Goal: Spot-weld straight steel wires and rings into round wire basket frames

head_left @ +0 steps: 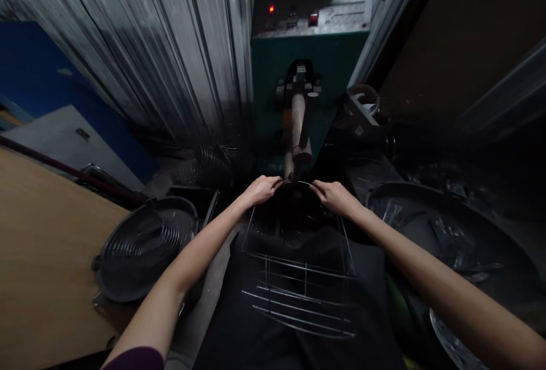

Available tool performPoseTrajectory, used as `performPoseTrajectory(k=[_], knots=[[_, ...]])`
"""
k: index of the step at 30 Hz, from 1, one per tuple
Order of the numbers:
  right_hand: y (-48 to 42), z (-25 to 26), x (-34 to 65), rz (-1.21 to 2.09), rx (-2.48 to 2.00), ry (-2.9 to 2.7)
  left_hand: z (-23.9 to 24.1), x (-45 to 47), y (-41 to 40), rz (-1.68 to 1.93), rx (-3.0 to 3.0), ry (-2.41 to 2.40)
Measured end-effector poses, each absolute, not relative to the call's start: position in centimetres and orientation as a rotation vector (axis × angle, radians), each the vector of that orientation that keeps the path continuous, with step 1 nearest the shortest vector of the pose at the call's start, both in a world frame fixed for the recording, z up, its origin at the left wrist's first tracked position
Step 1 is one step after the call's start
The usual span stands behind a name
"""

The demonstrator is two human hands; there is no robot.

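Observation:
A thin wire frame (306, 266) hangs in front of me above my dark apron, its several crossing rods blurred. My left hand (263, 189) pinches the frame's top wire on one side. On the other side, my right hand (335, 195) grips the same wire between thumb and fingers. Between my hands the wire passes at the tip of the electrode arm (301, 125) of a green machine (336, 69), which looks like a spot welder. Whether the tip touches the wire, I cannot tell.
A round black tray (123, 279) with wire rings (147, 239) stands at left. At right is a large dark basin (409, 188) holding small metal pieces (454, 245). A red light (272, 9) glows on the machine's top panel. A wooden board (46, 256) borders the left side.

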State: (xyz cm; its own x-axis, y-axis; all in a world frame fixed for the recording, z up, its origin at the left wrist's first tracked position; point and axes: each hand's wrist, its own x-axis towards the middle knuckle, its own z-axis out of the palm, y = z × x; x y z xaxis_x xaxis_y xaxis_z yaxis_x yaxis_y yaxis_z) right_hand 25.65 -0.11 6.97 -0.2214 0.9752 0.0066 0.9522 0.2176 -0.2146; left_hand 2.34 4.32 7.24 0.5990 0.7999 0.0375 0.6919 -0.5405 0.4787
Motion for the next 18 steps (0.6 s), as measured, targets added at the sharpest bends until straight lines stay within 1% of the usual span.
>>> performPoseTrajectory(k=[9, 11, 15, 16, 18], knots=[[-0.3, 8.2, 24.0, 0.319, -1.833, -2.338, 7.5, 1.1, 4.0, 0.451, 2.365, 1.188], [-0.6, 8.8, 24.5, 0.426, -1.802, -2.31, 7.3, 1.1, 4.2, 0.47, 2.355, 1.182], [-2.2, 9.4, 26.5, 0.786, -1.797, -2.242, 7.1, 1.9, 4.3, 0.479, 2.396, 1.192], [-2.7, 9.3, 26.8, 0.828, -1.815, -2.231, 7.2, 2.1, 4.1, 0.478, 2.402, 1.201], [-3.9, 9.0, 27.0, 0.802, -1.85, -2.221, 7.7, 2.0, 3.4, 0.501, 2.377, 1.207]])
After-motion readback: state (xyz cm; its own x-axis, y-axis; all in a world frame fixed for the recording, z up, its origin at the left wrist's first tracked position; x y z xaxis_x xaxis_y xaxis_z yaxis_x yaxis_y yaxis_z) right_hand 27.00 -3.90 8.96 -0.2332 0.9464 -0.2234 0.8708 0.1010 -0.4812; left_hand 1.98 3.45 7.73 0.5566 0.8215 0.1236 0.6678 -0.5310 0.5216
